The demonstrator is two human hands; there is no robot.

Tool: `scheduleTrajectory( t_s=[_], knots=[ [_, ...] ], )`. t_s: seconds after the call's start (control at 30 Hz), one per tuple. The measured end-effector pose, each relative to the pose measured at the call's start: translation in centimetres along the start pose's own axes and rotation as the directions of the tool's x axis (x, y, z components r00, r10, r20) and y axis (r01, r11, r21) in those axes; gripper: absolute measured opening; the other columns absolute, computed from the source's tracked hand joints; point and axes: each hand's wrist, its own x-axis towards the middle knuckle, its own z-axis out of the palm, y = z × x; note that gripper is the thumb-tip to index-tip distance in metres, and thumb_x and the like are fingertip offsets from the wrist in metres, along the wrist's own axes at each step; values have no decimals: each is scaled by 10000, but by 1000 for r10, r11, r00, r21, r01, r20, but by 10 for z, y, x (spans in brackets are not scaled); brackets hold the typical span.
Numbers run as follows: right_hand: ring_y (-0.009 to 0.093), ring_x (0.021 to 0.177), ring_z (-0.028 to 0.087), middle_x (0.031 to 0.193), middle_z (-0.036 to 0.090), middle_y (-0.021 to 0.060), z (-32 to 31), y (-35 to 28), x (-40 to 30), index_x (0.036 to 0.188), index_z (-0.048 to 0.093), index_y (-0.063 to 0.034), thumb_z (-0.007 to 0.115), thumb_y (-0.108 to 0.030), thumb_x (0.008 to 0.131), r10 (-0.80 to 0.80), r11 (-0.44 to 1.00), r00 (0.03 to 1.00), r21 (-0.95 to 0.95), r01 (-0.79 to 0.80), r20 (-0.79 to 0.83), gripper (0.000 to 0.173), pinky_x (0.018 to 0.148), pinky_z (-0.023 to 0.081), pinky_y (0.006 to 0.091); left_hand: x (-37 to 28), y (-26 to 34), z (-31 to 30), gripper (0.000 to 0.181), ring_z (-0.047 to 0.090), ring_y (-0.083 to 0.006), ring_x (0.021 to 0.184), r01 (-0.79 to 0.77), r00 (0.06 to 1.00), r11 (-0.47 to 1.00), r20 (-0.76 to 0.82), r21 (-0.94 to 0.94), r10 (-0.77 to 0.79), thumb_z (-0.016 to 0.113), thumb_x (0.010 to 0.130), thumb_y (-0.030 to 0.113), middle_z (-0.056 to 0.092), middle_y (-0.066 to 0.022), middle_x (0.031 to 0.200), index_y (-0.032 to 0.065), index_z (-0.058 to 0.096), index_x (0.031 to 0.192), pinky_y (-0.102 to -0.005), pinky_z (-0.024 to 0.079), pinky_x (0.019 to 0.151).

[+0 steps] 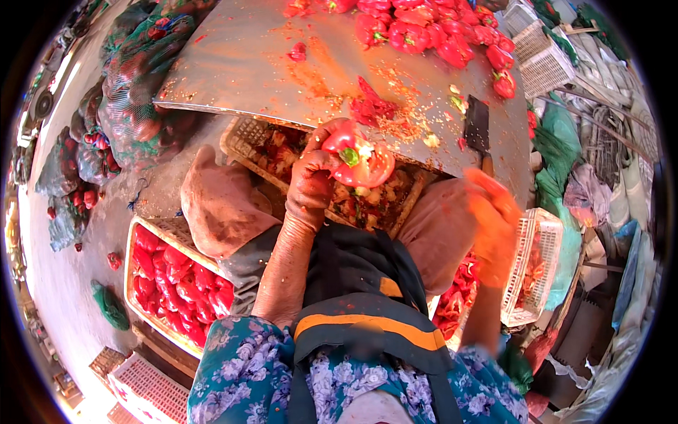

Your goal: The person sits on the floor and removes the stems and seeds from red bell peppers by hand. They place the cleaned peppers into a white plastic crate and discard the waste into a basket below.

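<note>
My left hand (pixel 312 180) grips a cut red bell pepper (pixel 352 159) over the front edge of the metal table. The pepper's opened side shows pale flesh, a core with seeds and a bit of green. On the right, my right hand (pixel 490 222) is orange and blurred by motion, so its fingers cannot be made out. Just above it, a broad-bladed cleaver (pixel 477 124) lies on the table, its wooden handle (pixel 487 165) pointing towards me. Whether the hand touches the handle is unclear. A torn piece of red pepper (pixel 371 106) lies among scattered seeds beyond my left hand.
Whole red peppers (pixel 424 29) are heaped at the table's (pixel 238 58) far right. Below its edge stands a crate of cores and scraps (pixel 371 204). A crate of red peppers (pixel 175 286) is at left, a white basket (pixel 532 265) at right. Filled net sacks (pixel 143 100) stand left.
</note>
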Motion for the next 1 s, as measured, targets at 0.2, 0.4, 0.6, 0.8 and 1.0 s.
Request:
scheduleTrajectory(
  t_s=[0.2,0.4,0.6,0.8,1.0],
  knots=[
    [145,1066,588,1173,625,60,109,1,45,1207,632,-23,715,0,782,-86,941,930,337,-42,356,433,916,480,284,-7,-18,7,651,559,-278,1133,95,992,991,-89,97,-86,542,666,65,575,-145,1240,-37,475,1306,-360,422,1033],
    [142,1036,587,1127,624,46,131,32,57,1280,555,-30,732,-26,772,-27,769,815,533,-353,578,538,874,495,292,-10,-14,-11,670,564,-268,1110,52,992,997,-109,-57,-58,533,665,10,564,-146,1244,-23,464,1331,-348,441,1004],
    [139,1021,587,1087,630,32,142,39,56,1244,561,-36,767,-73,752,-13,776,759,486,-402,650,534,843,499,285,-11,-12,-14,646,557,-248,1119,98,994,986,-57,136,-91,548,647,26,567,-139,1230,-42,502,1288,-327,442,995],
    [170,970,598,1065,621,36,165,66,50,1162,596,-49,757,-143,751,-46,794,896,560,-235,442,452,837,510,303,-6,-22,-34,546,574,-243,1085,98,994,995,-40,22,-97,517,619,27,593,-117,1173,-48,605,1153,-314,440,998],
    [314,1000,588,1082,617,94,150,43,56,1029,675,-114,738,-227,744,-143,988,854,121,95,500,313,857,494,383,-1,-23,-29,442,580,-177,965,45,978,970,-207,241,6,544,613,-74,606,-88,1098,-45,638,1044,-248,464,879]
  ],
)
